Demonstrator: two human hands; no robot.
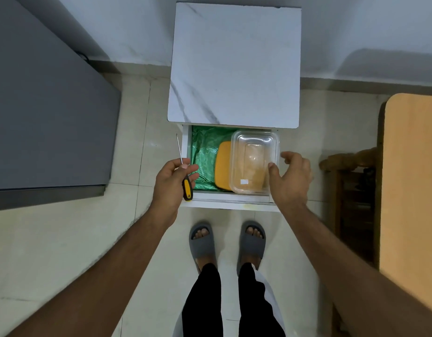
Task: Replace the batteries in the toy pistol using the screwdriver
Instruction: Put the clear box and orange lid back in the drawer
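Left hand (pixel 172 177) is curled round the yellow-and-black-handled screwdriver (pixel 184 175), thin metal shaft pointing away, held just over the left edge of the open white drawer (pixel 224 203). Right hand (pixel 291 177) is loosely spread, thumb touching the clear plastic lidded container (pixel 255 161) sitting in the drawer, next to a yellow rectangular lid (pixel 223 166) on green crinkled lining (pixel 205 152). White marble-look cabinet top (pixel 234 66), pale tiled floor (pixel 64 239), 2 grey slippers (pixel 201 242) below. Can't spot the toy pistol anywhere.
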